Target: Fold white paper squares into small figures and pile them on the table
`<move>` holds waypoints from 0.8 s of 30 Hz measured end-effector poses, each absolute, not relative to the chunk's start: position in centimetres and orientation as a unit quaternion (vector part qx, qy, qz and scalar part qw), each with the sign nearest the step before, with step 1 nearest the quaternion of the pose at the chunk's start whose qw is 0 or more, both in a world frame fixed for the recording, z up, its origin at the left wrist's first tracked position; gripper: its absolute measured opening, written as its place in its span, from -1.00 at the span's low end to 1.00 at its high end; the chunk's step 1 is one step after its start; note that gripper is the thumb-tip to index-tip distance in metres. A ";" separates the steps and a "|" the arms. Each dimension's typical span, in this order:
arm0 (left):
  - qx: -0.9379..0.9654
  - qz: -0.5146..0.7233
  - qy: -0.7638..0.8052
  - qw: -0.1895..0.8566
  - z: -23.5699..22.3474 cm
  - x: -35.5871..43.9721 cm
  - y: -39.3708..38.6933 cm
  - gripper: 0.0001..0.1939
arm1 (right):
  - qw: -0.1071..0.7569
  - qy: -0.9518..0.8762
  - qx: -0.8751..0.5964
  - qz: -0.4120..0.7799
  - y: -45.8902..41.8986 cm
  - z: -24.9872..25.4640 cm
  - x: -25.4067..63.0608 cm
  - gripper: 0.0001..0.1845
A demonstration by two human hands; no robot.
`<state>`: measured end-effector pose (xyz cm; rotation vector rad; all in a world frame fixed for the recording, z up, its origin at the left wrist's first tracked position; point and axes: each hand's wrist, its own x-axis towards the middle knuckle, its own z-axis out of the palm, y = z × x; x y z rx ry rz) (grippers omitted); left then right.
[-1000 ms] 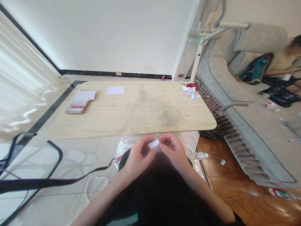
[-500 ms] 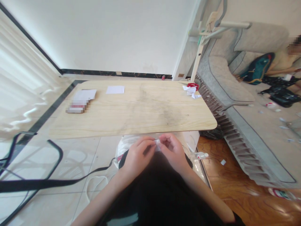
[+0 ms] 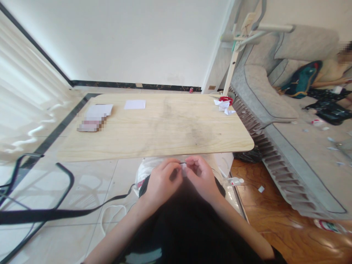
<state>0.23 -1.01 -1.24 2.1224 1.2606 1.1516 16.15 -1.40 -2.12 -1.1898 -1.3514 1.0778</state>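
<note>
Between my two hands is a small folded piece of white paper [image 3: 184,169], mostly covered by the fingers. My left hand [image 3: 164,180] pinches its left side, thumb and fingertips closed. On the other side, my right hand [image 3: 202,176] grips it the same way, fingers curled. Both hands are over my lap, just in front of the table's near edge. On the wooden table [image 3: 154,132], folded white paper shapes [image 3: 223,106] lie at the far right beside red-handled scissors [image 3: 226,99]. A flat white sheet [image 3: 134,105] rests toward the back left.
A stack of white paper [image 3: 98,110] lies on the table's left side, next to a blurred-out object. To the right is a grey sofa [image 3: 291,91] with a seated person and a teal backpack [image 3: 302,81]. A black strap [image 3: 82,212] and a chair frame [image 3: 66,179] are at left.
The white paper, earlier showing a broad face between the fingers, is now more hidden. My left hand has turned and its thumb has come nearer to the right one.
</note>
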 end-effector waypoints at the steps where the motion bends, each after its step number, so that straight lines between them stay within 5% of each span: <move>1: 0.765 0.412 0.451 0.205 -1.2 0.2 -1.0 -0.89 | 0.496 -0.561 -0.495 0.440 -1.4 -2.1 16.1 -0.84; 24: 0.776 0.402 0.447 0.193 -1.7 0.3 -0.9 -0.88 | 0.464 -0.586 -0.522 0.411 -1.4 -2.2 16.1 -0.82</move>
